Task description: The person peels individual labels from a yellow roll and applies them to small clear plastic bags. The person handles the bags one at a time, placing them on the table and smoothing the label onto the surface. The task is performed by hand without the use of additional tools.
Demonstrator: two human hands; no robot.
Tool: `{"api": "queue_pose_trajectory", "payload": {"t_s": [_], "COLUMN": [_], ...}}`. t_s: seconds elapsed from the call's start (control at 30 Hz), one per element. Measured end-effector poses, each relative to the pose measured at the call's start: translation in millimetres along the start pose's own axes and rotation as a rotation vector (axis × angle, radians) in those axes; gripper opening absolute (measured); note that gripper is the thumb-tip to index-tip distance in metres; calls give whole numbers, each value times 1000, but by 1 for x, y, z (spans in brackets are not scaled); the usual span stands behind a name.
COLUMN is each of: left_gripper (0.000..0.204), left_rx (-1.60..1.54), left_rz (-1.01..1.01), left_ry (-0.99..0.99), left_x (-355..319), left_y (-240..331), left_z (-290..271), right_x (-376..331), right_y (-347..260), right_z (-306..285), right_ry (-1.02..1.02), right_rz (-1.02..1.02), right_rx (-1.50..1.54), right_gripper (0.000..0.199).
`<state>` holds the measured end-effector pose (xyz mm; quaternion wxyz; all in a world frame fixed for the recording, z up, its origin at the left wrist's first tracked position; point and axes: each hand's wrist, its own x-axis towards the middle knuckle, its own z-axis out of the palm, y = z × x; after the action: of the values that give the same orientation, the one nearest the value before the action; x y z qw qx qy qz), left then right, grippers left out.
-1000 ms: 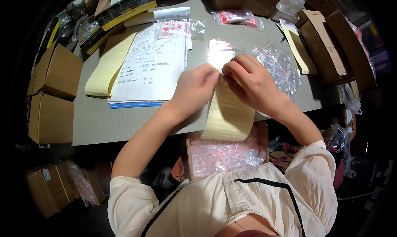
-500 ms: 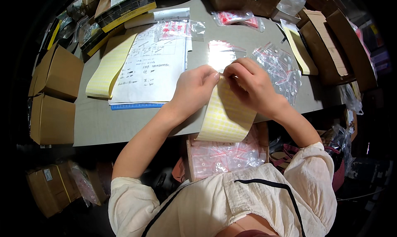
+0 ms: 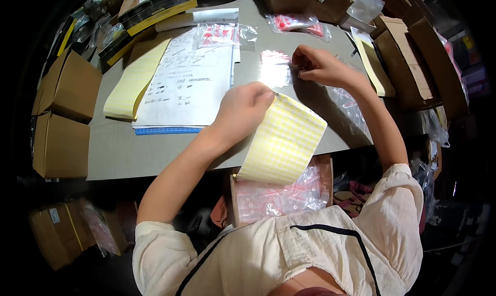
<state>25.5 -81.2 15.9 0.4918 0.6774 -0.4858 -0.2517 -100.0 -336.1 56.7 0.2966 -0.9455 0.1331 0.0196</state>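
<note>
My left hand (image 3: pixel 244 108) pinches the top corner of a sheet of yellow round stickers (image 3: pixel 284 138), which hangs over the table's front edge. To its right, my right hand (image 3: pixel 321 67) is raised beside a bright stack of small clear zip bags (image 3: pixel 275 68). Its fingers are curled together; whatever they hold is too small to make out. Under my right forearm lie clear zip bags with small white rings (image 3: pixel 347 103), partly hidden by the arm. Below the sheet, a cardboard box (image 3: pixel 331 179) holds many similar filled bags (image 3: pixel 276 200).
Handwritten papers (image 3: pixel 181 89) lie on the left, beside another yellow sticker sheet (image 3: pixel 126 86). Two open cardboard boxes (image 3: pixel 67 115) stand at the left edge. Red-printed bags (image 3: pixel 294 23) rest at the back. A long open carton (image 3: pixel 403 58) stands on the right.
My right hand has left the sticker sheet and moved up and right, to the bag stack. The sheet, still in my left hand, has swung flatter into view.
</note>
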Motion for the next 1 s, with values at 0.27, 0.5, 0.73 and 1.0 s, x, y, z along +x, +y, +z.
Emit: {"api": "queue_pose_trajectory", "payload": {"t_s": [0.27,0.5,0.73,1.0], "left_gripper": [25,22,23,26], "left_rx": [12,-20,-217,86], "left_rz": [14,15,8,60], "left_ry": [29,97,7,41], "left_x": [-1,-2,1,1], "left_y": [4,5,7,2], "left_z": [-2,-3,-3,-3], "right_x": [-12,-82,-92,-88], "right_y": [14,-38,-44,-58], "right_z": [-20,10,30,55], "right_ry": [217,-38,146,454], "right_rz": [167,96,19,-305], "right_rx": [-377,485,377,-259], "right_gripper": [37,31,21,24]}}
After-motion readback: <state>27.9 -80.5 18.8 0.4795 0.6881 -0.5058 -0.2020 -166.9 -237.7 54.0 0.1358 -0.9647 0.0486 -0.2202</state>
